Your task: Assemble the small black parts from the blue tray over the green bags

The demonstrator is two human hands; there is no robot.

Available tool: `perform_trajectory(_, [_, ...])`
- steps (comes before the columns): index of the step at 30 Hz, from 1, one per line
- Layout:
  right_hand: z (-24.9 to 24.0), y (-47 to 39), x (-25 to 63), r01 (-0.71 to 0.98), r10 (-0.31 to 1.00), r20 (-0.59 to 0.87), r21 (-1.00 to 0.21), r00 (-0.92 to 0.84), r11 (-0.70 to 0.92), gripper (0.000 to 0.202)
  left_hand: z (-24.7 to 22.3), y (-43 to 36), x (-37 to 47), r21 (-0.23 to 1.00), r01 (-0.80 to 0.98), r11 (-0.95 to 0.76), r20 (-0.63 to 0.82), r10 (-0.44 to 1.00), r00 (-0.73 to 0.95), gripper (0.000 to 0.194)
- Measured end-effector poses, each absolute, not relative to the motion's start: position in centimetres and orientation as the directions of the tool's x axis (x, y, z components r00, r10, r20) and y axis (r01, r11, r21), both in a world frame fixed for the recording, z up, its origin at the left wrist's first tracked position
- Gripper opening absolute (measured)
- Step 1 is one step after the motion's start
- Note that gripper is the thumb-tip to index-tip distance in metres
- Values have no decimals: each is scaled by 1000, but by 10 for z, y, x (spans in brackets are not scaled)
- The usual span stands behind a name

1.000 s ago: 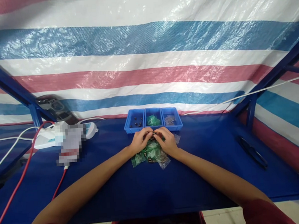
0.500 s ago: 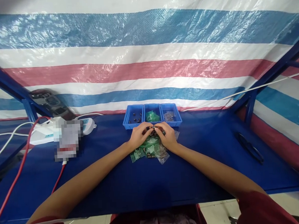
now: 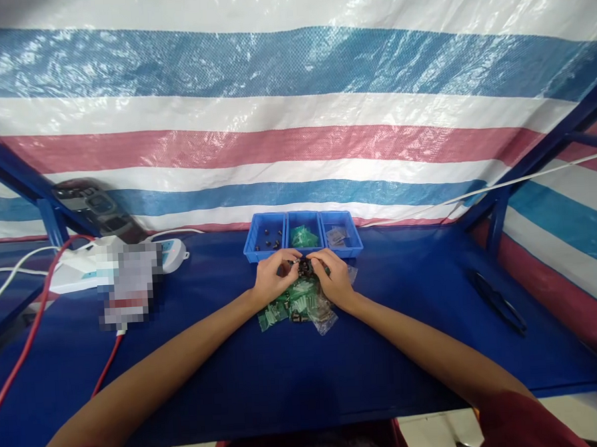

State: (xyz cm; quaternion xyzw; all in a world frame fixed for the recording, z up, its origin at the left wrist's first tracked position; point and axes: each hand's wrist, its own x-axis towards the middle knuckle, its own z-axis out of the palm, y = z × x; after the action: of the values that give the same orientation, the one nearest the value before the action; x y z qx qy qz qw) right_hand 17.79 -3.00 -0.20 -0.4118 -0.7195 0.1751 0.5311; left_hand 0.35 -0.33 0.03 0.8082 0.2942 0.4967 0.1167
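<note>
My left hand (image 3: 274, 278) is curled, thumb and fingers pinched together at the top of a mixed pile; what lies between the fingertips is too small to make out. Opposite it, my right hand (image 3: 334, 276) bends its fingers and thumb down to a cluster of small black parts (image 3: 305, 268); whatever they grip is partly hidden. Below the hands spread green plastic packets (image 3: 273, 314) with pale pieces inside. A clear plastic packet (image 3: 325, 321) lies at the pile's near right. Some dark parts show among the packets.
Just behind the hands stand three joined blue bins: the left bin (image 3: 250, 247) holds several small dark parts, the middle bin (image 3: 303, 217) green packets, the right bin (image 3: 354, 244) clear packets. Left are a power strip (image 3: 74, 278) and cables; right, black glasses (image 3: 497, 303).
My hands have drawn slightly apart, showing more of the black parts between them. The left fingertips have opened from the right ones. The camera view has shifted a little.
</note>
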Motion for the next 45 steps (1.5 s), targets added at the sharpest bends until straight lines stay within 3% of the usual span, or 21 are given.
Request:
perform_trajectory(12, [-2,-30,177,394,777,622,-692,-100,605,24,4,-2,3,425,423,-800,722,582,373,11])
perform_trajectory(45, [-1,-31,176,389,776,623,-695,-92,604,21,2,2,2,401,368,-839,749,532,396,19])
